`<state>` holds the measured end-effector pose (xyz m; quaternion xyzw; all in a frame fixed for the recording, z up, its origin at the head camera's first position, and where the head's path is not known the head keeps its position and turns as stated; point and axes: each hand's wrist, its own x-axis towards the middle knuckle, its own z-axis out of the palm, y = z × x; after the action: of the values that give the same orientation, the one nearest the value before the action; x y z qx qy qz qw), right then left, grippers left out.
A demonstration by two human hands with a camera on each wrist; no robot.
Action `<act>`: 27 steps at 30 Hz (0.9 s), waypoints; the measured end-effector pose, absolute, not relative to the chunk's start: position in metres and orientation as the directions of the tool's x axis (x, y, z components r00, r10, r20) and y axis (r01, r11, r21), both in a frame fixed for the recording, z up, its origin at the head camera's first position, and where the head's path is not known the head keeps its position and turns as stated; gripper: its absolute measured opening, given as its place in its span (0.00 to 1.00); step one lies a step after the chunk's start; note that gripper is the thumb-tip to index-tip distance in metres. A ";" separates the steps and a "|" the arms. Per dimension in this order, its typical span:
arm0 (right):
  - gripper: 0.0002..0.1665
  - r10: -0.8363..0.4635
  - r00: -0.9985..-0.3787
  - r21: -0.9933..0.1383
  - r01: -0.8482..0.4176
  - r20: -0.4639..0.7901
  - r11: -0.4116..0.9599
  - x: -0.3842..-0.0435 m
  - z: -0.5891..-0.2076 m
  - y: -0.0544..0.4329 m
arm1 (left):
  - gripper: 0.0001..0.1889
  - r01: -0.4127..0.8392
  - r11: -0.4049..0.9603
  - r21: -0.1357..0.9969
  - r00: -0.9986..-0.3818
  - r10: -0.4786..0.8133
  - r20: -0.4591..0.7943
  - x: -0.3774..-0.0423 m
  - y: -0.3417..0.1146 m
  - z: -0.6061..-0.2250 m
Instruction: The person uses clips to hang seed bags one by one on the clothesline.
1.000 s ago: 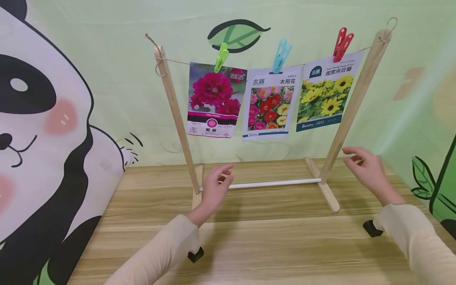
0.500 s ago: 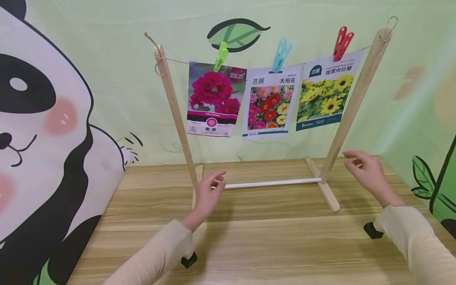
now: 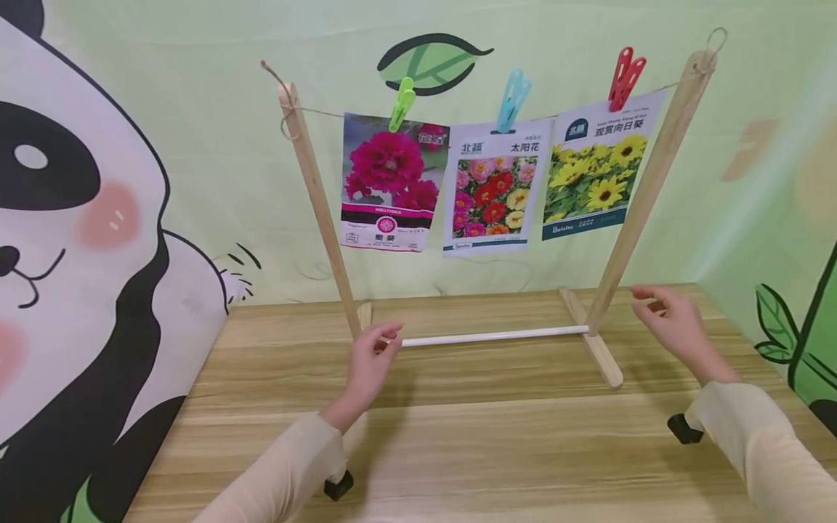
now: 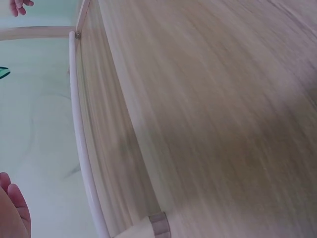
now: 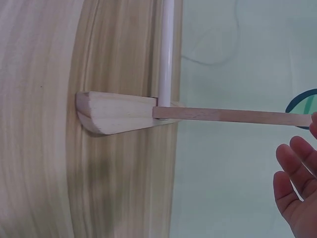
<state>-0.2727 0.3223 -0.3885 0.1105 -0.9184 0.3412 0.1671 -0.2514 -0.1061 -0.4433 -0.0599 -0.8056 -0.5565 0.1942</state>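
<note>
Three flower seed packets hang from a string between two wooden posts in the head view. A green clothespin (image 3: 402, 105) is on the hollyhock packet (image 3: 392, 181), a blue clothespin (image 3: 514, 102) on the middle packet (image 3: 493, 192), and a red clothespin (image 3: 625, 80) on the yellow-flower packet (image 3: 598, 171). My left hand (image 3: 371, 363), fingers loosely bent around nothing, is in front of the left post's foot and overlaps the white rod (image 3: 497, 337). Beside the right post (image 3: 654, 189), my right hand (image 3: 670, 323) hovers with relaxed fingers and holds nothing.
The left post (image 3: 320, 211) and right foot (image 3: 598, 345) belong to the stand on the wooden table (image 3: 458, 450). Behind it hangs a pale green cloth backdrop (image 3: 222, 145) printed with a panda and leaves.
My left hand has drawn back, down and to the left, away from the rod's middle. The right hand has lowered slightly. Packets and clothespins hang as before.
</note>
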 end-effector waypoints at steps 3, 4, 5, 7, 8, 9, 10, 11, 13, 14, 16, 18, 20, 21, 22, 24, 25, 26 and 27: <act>0.19 -0.100 -0.921 -0.584 -0.321 0.378 0.745 -0.273 -0.392 0.323 | 0.10 0.298 0.378 0.876 -0.919 -0.133 0.370 -0.251 -0.110 -0.446; 0.19 -0.100 -0.923 -0.585 -0.317 0.372 0.746 -0.273 -0.393 0.324 | 0.10 0.290 0.380 0.878 -0.920 -0.140 0.365 -0.251 -0.111 -0.447; 0.20 -0.100 -0.926 -0.587 -0.311 0.363 0.748 -0.272 -0.394 0.324 | 0.10 0.290 0.378 0.879 -0.920 -0.143 0.365 -0.251 -0.112 -0.448; 0.20 -0.099 -0.931 -0.587 -0.302 0.352 0.751 -0.272 -0.395 0.324 | 0.10 0.287 0.381 0.879 -0.919 -0.150 0.365 -0.250 -0.114 -0.448; 0.20 -0.096 -0.933 -0.587 -0.296 0.347 0.754 -0.272 -0.396 0.325 | 0.10 0.288 0.383 0.878 -0.918 -0.152 0.367 -0.249 -0.115 -0.449; 0.20 -0.095 -0.934 -0.584 -0.291 0.343 0.757 -0.272 -0.397 0.325 | 0.10 0.287 0.383 0.878 -0.917 -0.155 0.367 -0.248 -0.117 -0.449; 0.20 -0.093 -0.937 -0.579 -0.284 0.337 0.764 -0.273 -0.399 0.326 | 0.10 0.286 0.388 0.876 -0.916 -0.158 0.369 -0.248 -0.118 -0.451; 0.21 -0.095 -0.937 -0.574 -0.284 0.337 0.768 -0.273 -0.400 0.326 | 0.09 0.281 0.395 0.874 -0.915 -0.164 0.368 -0.247 -0.119 -0.452; 0.21 -0.098 -0.937 -0.565 -0.283 0.335 0.775 -0.274 -0.403 0.328 | 0.09 0.271 0.408 0.872 -0.915 -0.172 0.365 -0.247 -0.122 -0.455; 0.21 -0.100 -0.938 -0.559 -0.281 0.332 0.780 -0.274 -0.405 0.329 | 0.09 0.267 0.412 0.871 -0.915 -0.175 0.364 -0.247 -0.124 -0.456; 0.21 -0.106 -0.939 -0.557 -0.282 0.328 0.781 -0.275 -0.408 0.330 | 0.09 0.250 0.426 0.869 -0.917 -0.184 0.354 -0.247 -0.127 -0.460; 0.22 -0.108 -0.940 -0.560 -0.282 0.323 0.779 -0.274 -0.410 0.331 | 0.09 0.234 0.434 0.870 -0.921 -0.187 0.341 -0.248 -0.131 -0.462; 0.22 -0.108 -0.941 -0.560 -0.281 0.322 0.780 -0.274 -0.412 0.332 | 0.09 0.219 0.446 0.868 -0.924 -0.192 0.331 -0.248 -0.134 -0.465; 0.21 -0.110 -0.940 -0.559 -0.284 0.323 0.779 -0.274 -0.413 0.332 | 0.09 0.214 0.452 0.866 -0.923 -0.196 0.330 -0.248 -0.136 -0.466; 0.21 -0.110 -0.939 -0.556 -0.284 0.325 0.781 -0.274 -0.414 0.333 | 0.09 0.210 0.456 0.865 -0.922 -0.201 0.330 -0.248 -0.137 -0.467; 0.21 -0.111 -0.937 -0.547 -0.287 0.332 0.787 -0.274 -0.416 0.333 | 0.10 0.207 0.462 0.862 -0.920 -0.209 0.332 -0.248 -0.140 -0.468; 0.20 -0.111 -0.935 -0.540 -0.289 0.337 0.791 -0.274 -0.417 0.333 | 0.10 0.206 0.464 0.862 -0.918 -0.214 0.335 -0.248 -0.141 -0.469; 0.20 -0.113 -0.932 -0.536 -0.293 0.344 0.792 -0.275 -0.418 0.333 | 0.10 0.207 0.467 0.860 -0.915 -0.218 0.339 -0.248 -0.142 -0.470; 0.20 -0.114 -0.930 -0.533 -0.297 0.349 0.792 -0.275 -0.418 0.333 | 0.10 0.209 0.469 0.858 -0.913 -0.220 0.343 -0.248 -0.143 -0.470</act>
<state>-0.2749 0.3328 -0.4185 0.1102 -0.9344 0.3031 0.1510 -0.2480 -0.1433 -0.4703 0.0034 -0.8314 -0.5150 0.2085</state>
